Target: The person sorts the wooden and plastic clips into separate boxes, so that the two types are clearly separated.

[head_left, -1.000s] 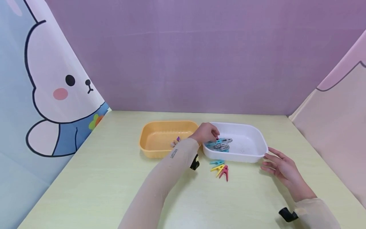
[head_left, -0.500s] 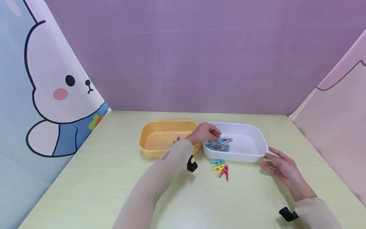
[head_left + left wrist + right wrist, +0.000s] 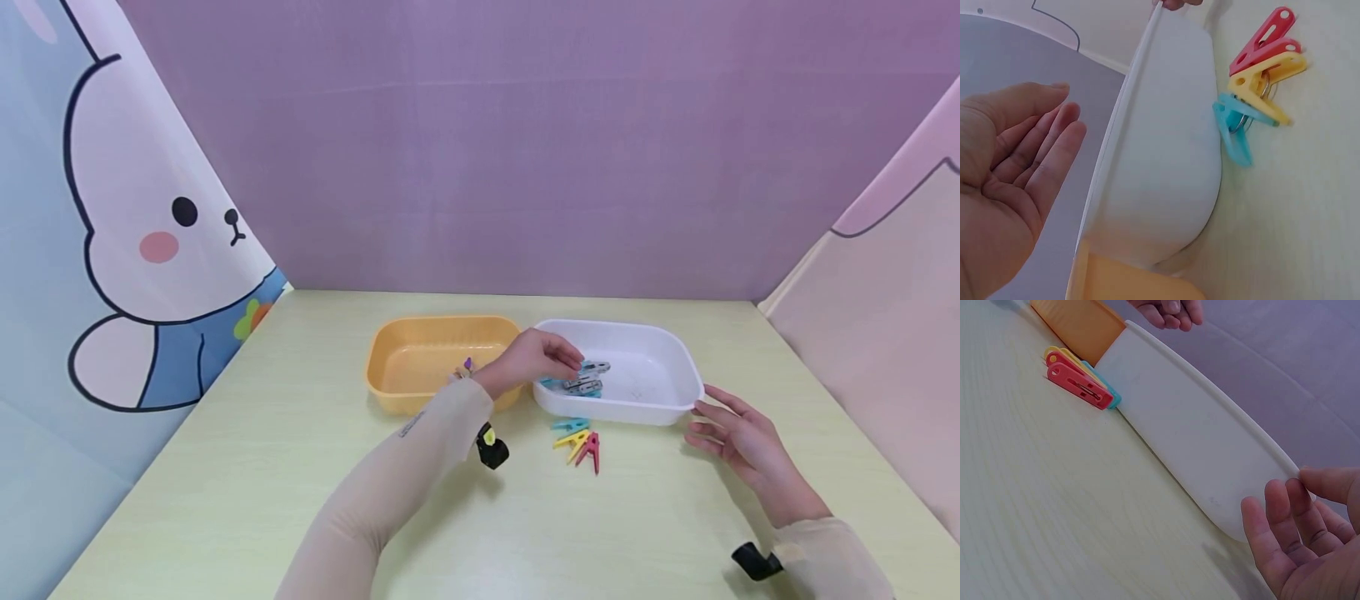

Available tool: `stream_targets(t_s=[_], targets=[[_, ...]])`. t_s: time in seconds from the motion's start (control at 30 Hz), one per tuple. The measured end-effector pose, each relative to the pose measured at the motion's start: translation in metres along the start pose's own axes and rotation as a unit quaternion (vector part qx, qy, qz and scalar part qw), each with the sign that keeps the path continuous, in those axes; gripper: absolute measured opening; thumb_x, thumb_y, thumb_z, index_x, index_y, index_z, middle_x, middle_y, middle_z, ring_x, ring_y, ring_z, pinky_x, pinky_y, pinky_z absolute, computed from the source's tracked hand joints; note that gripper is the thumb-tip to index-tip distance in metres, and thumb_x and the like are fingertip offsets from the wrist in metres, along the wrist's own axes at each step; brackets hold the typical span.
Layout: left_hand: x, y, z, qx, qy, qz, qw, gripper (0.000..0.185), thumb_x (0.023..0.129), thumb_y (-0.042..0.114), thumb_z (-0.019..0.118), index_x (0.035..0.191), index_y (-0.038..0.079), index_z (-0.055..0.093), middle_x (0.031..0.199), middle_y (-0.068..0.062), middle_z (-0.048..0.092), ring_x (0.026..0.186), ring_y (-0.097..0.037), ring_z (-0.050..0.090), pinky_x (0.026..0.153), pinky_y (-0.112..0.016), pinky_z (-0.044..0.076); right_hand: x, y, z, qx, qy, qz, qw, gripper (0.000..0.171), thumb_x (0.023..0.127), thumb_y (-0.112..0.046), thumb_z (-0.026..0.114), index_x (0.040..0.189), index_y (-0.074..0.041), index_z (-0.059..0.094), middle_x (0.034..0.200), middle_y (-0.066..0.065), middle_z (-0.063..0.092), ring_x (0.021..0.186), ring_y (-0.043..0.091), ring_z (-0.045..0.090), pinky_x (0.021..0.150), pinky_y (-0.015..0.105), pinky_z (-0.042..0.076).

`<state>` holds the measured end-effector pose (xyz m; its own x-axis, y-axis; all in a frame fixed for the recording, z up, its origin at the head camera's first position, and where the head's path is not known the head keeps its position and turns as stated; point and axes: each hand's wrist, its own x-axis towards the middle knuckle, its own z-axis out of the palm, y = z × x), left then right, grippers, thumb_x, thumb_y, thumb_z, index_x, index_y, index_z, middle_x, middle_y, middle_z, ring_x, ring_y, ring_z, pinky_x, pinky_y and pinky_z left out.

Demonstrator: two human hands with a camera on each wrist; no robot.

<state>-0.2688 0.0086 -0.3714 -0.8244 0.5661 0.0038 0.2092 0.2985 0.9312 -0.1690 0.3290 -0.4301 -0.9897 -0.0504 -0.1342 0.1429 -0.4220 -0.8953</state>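
Observation:
My left hand (image 3: pixel 534 357) hovers over the left end of the white plastic basin (image 3: pixel 637 404). In the left wrist view its fingers are loosely bent, with nothing between them and the thumb. Below this hand lies a small pile of teal and greyish clothespins (image 3: pixel 585 383) inside the basin, partly hidden by the fingers. My right hand (image 3: pixel 742 437) pinches the basin's right front corner at the rim, thumb above and fingertips against the outer wall. On the table before the basin lie a teal clothespin (image 3: pixel 572 425), a yellow clothespin (image 3: pixel 572 442) and a red clothespin (image 3: pixel 590 452).
A yellow-orange basin (image 3: pixel 397 400) stands left of the white one, their ends close together. In it are small items, one with a purple tip (image 3: pixel 468 364), partly behind my left forearm. A purple cloth backdrop (image 3: pixel 480 150) rises behind the pale table (image 3: pixel 225 467).
My left forearm and wrist have drawn back to the left and lower, while the fingers stay above the clothespin pile. My right hand and both basins keep their places.

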Motion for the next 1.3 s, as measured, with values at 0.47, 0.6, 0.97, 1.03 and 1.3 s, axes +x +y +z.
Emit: stream_targets(t_s=[0.47,0.6,0.97,1.03,1.3], targets=[[-0.03,-0.012,0.0,-0.047,-0.035,0.01,0.9982,0.029,0.083,-0.002,0.078,0.111,-0.009,0.07,0.101,-0.013,0.074,0.086,-0.013,0.071,0.083,-0.024,0.057,0.0,0.0,0.0,0.005,-0.006,-0.002,1.0,0.033,0.101,0.001,0.052,0.105,-0.023,0.074,0.089,0.001,0.07,0.073,0.018,0.071,0.072,0.036,0.062],[-0.036,-0.019,0.0,-0.045,-0.038,0.013,0.9982,0.029,0.084,-0.001,0.077,0.112,-0.008,0.07,0.098,-0.005,0.075,0.086,-0.012,0.071,0.083,-0.024,0.057,0.0,0.0,0.0,0.005,-0.008,-0.004,1.0,0.033,0.101,0.001,0.052,0.106,-0.023,0.074,0.089,0.001,0.07,0.073,0.018,0.071,0.072,0.036,0.062],[-0.055,-0.026,0.009,-0.038,-0.027,0.014,0.9988,0.02,0.083,-0.004,0.077,0.103,-0.005,0.073,0.096,-0.013,0.074,0.083,-0.012,0.07,0.078,-0.025,0.059,-0.001,-0.001,0.0,0.003,-0.011,-0.003,1.0,0.032,0.101,0.001,0.053,0.106,-0.023,0.074,0.089,0.002,0.07,0.074,0.017,0.07,0.072,0.036,0.062],[-0.058,-0.028,0.011,-0.042,-0.026,0.008,0.9988,0.021,0.083,-0.005,0.077,0.103,-0.006,0.072,0.097,-0.014,0.074,0.083,-0.012,0.07,0.078,-0.025,0.059,-0.001,-0.001,0.0,0.0,-0.008,-0.001,1.0,0.032,0.101,0.0,0.053,0.106,-0.024,0.074,0.089,0.002,0.07,0.073,0.017,0.07,0.072,0.036,0.062],[-0.066,-0.044,0.021,-0.019,-0.005,-0.004,0.9998,0.025,0.08,-0.008,0.077,0.105,-0.006,0.072,0.099,-0.016,0.073,0.082,-0.012,0.069,0.075,-0.023,0.059,-0.001,-0.001,0.001,0.0,0.0,0.006,1.0,0.032,0.101,0.0,0.054,0.104,-0.025,0.074,0.088,0.001,0.07,0.073,0.018,0.07,0.071,0.036,0.062]])
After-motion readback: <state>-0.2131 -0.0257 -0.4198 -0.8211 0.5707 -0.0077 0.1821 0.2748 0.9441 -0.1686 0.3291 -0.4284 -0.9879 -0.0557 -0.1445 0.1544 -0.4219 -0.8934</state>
